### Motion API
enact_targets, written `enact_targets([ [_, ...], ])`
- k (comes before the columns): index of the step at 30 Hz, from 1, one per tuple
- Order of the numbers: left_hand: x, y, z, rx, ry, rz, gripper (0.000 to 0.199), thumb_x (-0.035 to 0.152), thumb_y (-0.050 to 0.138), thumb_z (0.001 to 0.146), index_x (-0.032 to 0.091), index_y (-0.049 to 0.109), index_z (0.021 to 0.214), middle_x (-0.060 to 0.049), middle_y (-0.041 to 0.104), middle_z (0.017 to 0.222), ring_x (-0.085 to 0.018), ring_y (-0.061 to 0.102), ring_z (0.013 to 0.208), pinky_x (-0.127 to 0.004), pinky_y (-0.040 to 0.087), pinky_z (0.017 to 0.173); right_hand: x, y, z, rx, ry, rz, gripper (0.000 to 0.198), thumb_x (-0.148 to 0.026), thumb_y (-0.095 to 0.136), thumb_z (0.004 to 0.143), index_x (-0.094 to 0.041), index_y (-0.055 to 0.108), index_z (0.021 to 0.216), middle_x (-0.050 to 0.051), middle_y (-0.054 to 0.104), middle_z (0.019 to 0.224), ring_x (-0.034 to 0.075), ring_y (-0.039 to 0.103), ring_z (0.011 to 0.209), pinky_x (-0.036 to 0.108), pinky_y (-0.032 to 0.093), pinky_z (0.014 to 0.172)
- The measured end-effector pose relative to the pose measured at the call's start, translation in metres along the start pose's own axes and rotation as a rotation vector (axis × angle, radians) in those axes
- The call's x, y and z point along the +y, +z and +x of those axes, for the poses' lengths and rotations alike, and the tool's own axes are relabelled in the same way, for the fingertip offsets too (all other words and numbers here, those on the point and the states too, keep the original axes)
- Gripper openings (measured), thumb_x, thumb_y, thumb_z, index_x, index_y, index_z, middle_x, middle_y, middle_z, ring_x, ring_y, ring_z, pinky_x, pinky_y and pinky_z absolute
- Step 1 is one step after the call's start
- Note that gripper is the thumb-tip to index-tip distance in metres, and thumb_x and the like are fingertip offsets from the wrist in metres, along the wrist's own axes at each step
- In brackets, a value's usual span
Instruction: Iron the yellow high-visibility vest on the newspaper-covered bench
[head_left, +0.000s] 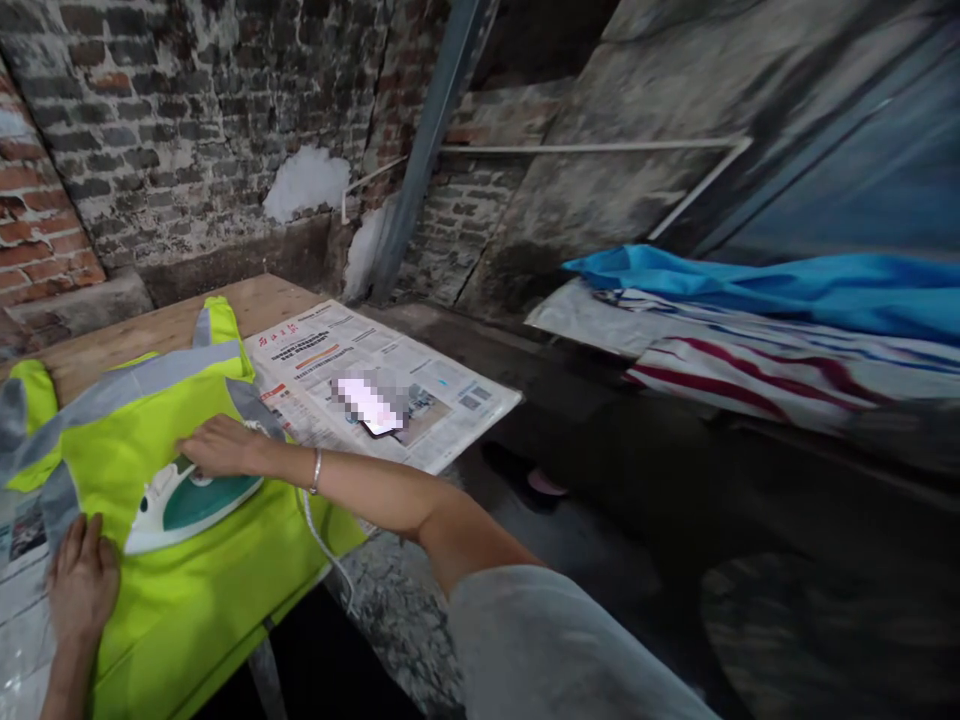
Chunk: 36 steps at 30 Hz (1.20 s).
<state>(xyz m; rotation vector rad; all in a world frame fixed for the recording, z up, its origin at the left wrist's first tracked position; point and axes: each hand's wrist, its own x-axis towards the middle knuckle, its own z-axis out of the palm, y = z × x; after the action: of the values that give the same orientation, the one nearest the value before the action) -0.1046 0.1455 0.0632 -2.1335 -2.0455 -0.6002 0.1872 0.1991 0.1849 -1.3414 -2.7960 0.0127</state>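
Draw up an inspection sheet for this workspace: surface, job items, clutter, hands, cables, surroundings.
Surface: wooden tabletop, partly covered by newspaper.
Job items: iron on a yellow-green garment with grey bands.
Clutter: phone-like object, pixelated, on the newspaper.
Hands: right hand grips the top of the iron; left hand lies back-up on the garment, not gripping.
Cables: white cord runs from below the right wrist past the tabletop's edge; plug end not seen.
Surroundings: worn brick wall, slanted post, blue cloth and striped cloth off to the right, dark shoe on the floor.
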Motion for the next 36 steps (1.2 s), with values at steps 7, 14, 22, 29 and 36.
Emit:
enact_targets([
  [7,0.001,0.0,0.0,0.02,0.007,-0.019,0.069,0.048,0.015,0.102,0.008,0.058,0.138,-0.019,0.052,0.149,-0.033,0.049,0.139,-0.051,0.034,0.118,0.03,0.0,0.077,0.163,0.299,0.055,0.027,-0.015,0.05,0.098,-0.012,0.071,0.115,0.017,0.072,0.114,0.028,0.067,0.111,0.036,0.053,0.087],
  [14,-0.001,0.002,0.001,0.055,0.044,-0.045,0.067,0.046,0.019,0.102,0.005,0.059,0.137,-0.022,0.052,0.148,-0.037,0.05,0.137,-0.056,0.036,0.116,0.049,0.0,0.115,0.204,0.454,0.108,0.029,-0.011,0.048,0.099,-0.013,0.073,0.112,0.013,0.073,0.115,0.023,0.068,0.107,0.03,0.053,0.081],
  [22,0.0,0.001,0.001,0.067,0.041,-0.045,0.071,0.047,0.017,0.102,0.003,0.06,0.136,-0.023,0.053,0.147,-0.038,0.051,0.136,-0.057,0.037,0.115,0.031,-0.006,0.074,0.034,0.089,0.055,0.023,-0.024,0.071,0.086,-0.014,0.074,0.107,0.014,0.074,0.109,0.028,0.069,0.103,0.031,0.052,0.076],
  [29,-0.004,0.007,0.004,0.069,0.062,-0.029,0.07,0.046,0.018,0.102,0.003,0.061,0.135,-0.024,0.054,0.146,-0.039,0.052,0.135,-0.059,0.039,0.113,-0.001,-0.003,-0.001,-0.023,-0.112,0.059,0.016,-0.027,0.068,0.091,-0.019,0.073,0.103,0.009,0.075,0.103,0.025,0.07,0.099,0.03,0.05,0.074],
  [36,-0.002,0.014,-0.003,0.082,0.067,-0.031,0.062,0.036,0.023,0.1,0.001,0.064,0.131,-0.025,0.057,0.142,-0.039,0.055,0.132,-0.058,0.041,0.111,-0.006,0.023,-0.003,0.022,0.098,0.058,0.031,-0.035,0.064,0.094,-0.016,0.07,0.117,0.015,0.075,0.101,0.03,0.07,0.102,0.035,0.052,0.08],
])
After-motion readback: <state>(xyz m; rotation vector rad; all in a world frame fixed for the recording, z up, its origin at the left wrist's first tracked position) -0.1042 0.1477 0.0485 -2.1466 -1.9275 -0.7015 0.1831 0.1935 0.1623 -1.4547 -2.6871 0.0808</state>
